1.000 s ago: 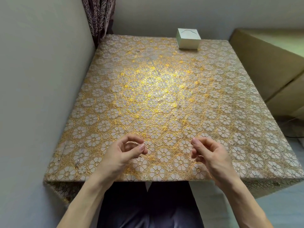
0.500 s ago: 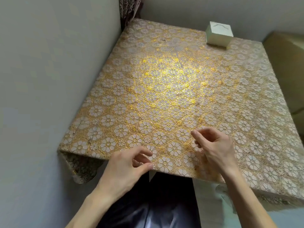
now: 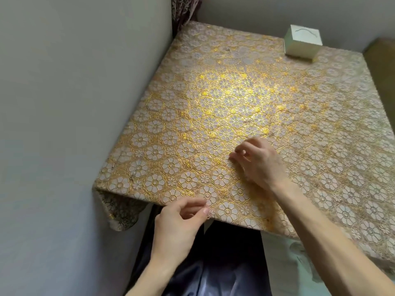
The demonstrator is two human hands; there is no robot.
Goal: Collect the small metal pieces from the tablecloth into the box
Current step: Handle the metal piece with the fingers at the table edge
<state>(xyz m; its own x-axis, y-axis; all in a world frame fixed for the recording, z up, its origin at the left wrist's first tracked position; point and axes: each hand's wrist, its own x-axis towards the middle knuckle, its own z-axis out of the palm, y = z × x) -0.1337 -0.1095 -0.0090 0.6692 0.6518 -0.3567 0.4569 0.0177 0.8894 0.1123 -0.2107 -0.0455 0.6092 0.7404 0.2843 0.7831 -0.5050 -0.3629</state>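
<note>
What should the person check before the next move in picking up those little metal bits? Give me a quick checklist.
1. White box on the tablecloth: ok, at the far edge.
2. Box open: cannot tell; its top looks shut.
3. Right hand down on the cloth: ok, fingertips touch it.
4. Metal piece pinched in right hand: cannot tell, too small.
5. Left hand holding pieces: cannot tell; fingers curled at the near edge.

Nothing readable anywhere, honestly; the white box (image 3: 303, 44) at upper right just has a thin curved squiggle on top.
</note>
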